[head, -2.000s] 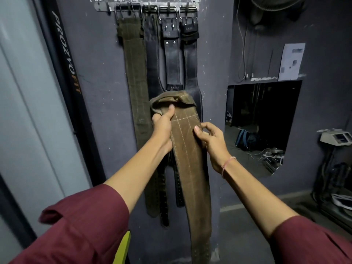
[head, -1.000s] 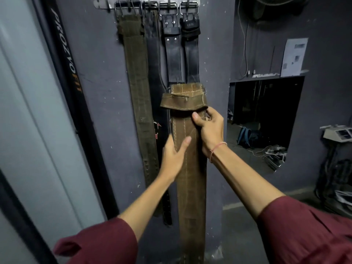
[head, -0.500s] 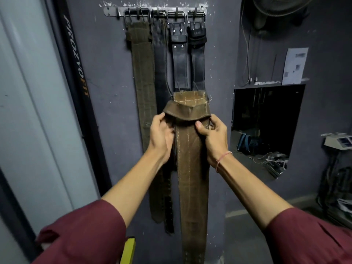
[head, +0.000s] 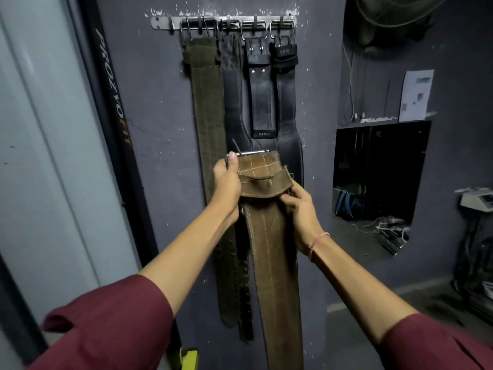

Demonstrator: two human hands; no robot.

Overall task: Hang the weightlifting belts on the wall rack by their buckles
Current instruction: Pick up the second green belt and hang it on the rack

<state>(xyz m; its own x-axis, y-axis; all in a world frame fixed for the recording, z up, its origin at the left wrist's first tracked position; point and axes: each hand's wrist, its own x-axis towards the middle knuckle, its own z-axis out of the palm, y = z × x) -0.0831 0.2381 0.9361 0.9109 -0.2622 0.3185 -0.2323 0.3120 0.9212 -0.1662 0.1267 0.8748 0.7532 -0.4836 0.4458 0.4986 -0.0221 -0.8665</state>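
I hold a brown stitched weightlifting belt (head: pixel 269 257) upright in front of the wall. My left hand (head: pixel 226 180) grips its top left edge, thumb against the metal buckle bar (head: pixel 253 154). My right hand (head: pixel 300 209) pinches the belt's right edge just under its leather loop (head: pixel 266 186). High on the wall, a metal hook rack (head: pixel 165 22) carries several belts by their buckles: an olive belt (head: pixel 208 108) at the left and black leather belts (head: pixel 262 102) beside it. The held belt's tail runs out of view at the bottom.
A black upright post with orange lettering (head: pixel 112 89) stands left of the rack. To the right, a dark wall opening (head: pixel 378 172) shows cables and a bag. A paper notice (head: pixel 416 94) is pinned above it, and a fan (head: pixel 394 12) hangs at top right.
My left hand has slid up to the belt's top edge, and the metal buckle bar now shows above the leather. My right hand stays on the right edge, slightly lower.
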